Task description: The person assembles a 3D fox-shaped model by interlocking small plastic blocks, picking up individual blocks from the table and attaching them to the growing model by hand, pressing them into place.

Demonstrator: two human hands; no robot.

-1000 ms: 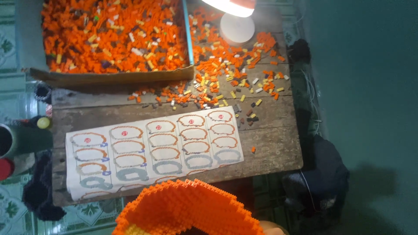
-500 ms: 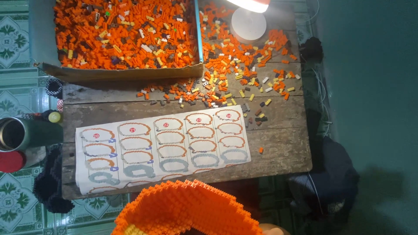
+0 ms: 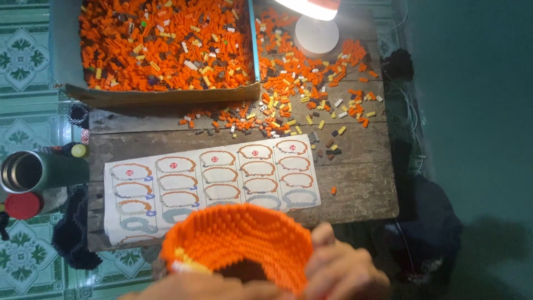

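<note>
Both hands (image 3: 311, 278) clasp orange brick shell (image 3: 239, 239) overhanging table edge (image 3: 355, 214).

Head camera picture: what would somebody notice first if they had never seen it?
Probably the bright orange brick dome at the bottom, gripped by both hands. Next, the cardboard box heaped with orange bricks at the top left, with more scattered beside it under the lamp. A paper instruction sheet lies mid-table.
</note>
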